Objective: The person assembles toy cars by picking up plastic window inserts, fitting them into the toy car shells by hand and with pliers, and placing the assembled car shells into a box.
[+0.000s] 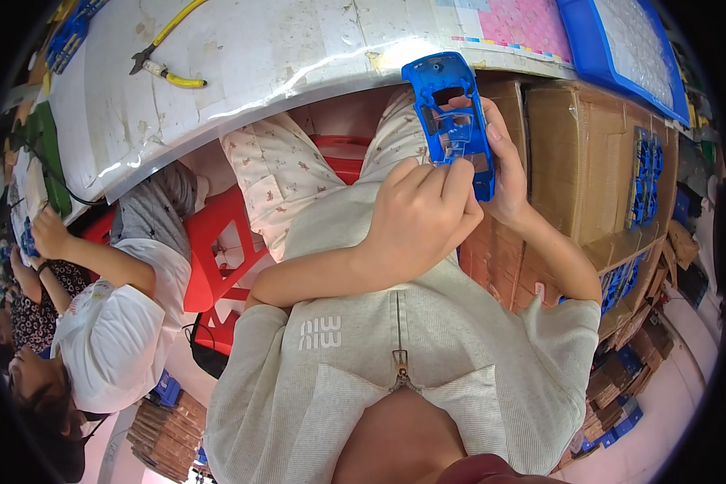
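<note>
A blue plastic toy car body shell (434, 71), its inside facing up, is held above my lap near the table's front edge. My right hand (504, 165) grips it along its right side, with the fingers partly behind it. Inside the shell lies a clear plastic window piece (457, 133). My left hand (427, 206) is closed at the shell's near end, its fingertips pinched on the near end of the clear piece. The fingers of this hand cover part of both pieces.
Yellow-handled pliers (168, 48) lie on the white table (242, 60). A blue tray (617, 60) holding clear bagged parts sits at the far right. Below it stand cardboard boxes (557, 153) with blue shells (645, 177). To my left a co-worker (113, 323) sits near a red stool (218, 242).
</note>
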Demonstrator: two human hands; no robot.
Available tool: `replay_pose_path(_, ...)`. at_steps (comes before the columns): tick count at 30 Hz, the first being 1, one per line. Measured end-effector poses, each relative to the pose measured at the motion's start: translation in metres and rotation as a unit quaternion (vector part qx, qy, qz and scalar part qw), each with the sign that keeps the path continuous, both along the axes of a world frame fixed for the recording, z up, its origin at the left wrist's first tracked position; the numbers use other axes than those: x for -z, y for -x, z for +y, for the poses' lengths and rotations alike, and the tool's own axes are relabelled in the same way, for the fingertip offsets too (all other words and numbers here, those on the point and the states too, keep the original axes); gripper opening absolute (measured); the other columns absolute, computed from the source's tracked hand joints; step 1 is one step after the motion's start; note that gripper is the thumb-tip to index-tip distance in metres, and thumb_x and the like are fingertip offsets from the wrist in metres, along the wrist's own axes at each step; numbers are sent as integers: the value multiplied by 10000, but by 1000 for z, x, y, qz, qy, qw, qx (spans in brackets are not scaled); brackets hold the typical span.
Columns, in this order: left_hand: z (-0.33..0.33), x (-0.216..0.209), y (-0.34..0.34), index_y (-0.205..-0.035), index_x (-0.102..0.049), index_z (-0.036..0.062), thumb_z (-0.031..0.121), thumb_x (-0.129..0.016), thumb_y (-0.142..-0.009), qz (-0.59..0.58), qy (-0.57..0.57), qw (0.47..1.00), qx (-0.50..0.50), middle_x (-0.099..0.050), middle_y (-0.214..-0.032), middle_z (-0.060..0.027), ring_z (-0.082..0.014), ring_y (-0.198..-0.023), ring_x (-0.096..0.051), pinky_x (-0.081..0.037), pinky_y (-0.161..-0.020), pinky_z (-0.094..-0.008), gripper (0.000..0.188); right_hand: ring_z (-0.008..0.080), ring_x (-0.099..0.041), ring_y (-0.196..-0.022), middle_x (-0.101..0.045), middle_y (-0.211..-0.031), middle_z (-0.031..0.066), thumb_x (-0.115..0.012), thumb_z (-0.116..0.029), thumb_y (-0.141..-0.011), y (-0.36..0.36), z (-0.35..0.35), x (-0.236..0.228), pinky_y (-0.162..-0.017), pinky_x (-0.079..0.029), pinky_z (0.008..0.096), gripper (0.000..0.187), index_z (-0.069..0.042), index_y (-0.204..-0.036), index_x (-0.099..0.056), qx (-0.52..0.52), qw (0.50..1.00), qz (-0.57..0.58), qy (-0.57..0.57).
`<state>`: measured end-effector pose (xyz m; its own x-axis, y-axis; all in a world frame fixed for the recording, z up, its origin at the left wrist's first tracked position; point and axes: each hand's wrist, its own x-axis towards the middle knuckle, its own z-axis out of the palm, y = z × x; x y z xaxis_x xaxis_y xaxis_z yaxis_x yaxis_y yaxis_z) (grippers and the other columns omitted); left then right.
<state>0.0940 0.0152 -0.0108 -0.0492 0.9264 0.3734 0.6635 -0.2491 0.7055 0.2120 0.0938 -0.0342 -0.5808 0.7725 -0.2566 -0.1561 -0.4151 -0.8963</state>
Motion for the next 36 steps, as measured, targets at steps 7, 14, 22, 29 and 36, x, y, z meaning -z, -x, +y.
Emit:
replay_pose_path(7, 4, 1, 5, -730, -505, 59, 59, -658, -632, 33, -44, 998, 36, -506, -666, -59, -210, -561, -493, -375, -546, -319, 182, 154, -481, -1042, -464, -1136, 97, -341, -310, -894, 2, 0, -5, -897, -388, 285, 394, -16, -1148, -404, 13, 1000, 11, 9)
replay_pose_path(14, 3, 28, 7, -818, -587, 48, 107, -749, -593, 38, -240, 970, 11, -550, -806, -58, -230, -734, -565, -442, -647, -333, 283, 144, -502, -994, -493, -1093, 91, -333, -319, -898, 1, 2, -6, -868, -410, 279, 399, -13, -1143, -409, -5, 999, 28, 25)
replay_pose_path(22, 2, 33, 9, -868, -612, 36, 29, -707, -610, 46, -248, 967, 35, -560, -795, -59, -220, -752, -581, -459, -593, -308, 276, 144, -542, -939, -507, -1084, 102, -337, -328, -894, 7, -1, -10, -834, -446, 273, 406, -21, -1153, -399, 49, 997, 20, 54)
replay_pose_path(29, 0, 34, 10, -846, -652, 19, -12, -672, -542, 33, -274, 961, 4, -540, -732, -43, -182, -683, -545, -457, -572, -299, 306, 187, -555, -882, -472, -1156, 123, -312, -377, -888, -2, 2, -3, -750, -484, 332, 503, -22, -1244, -349, -18, 998, 21, 50)
replay_pose_path(36, 0, 32, 12, -868, -651, 0, -12, -656, -543, 48, -256, 961, 93, -544, -716, -48, -178, -654, -544, -458, -564, -285, 325, 165, -558, -873, -496, -1108, 123, -336, -359, -887, -1, 2, -1, -751, -484, 299, 456, -22, -1192, -373, -6, 998, 36, 48)
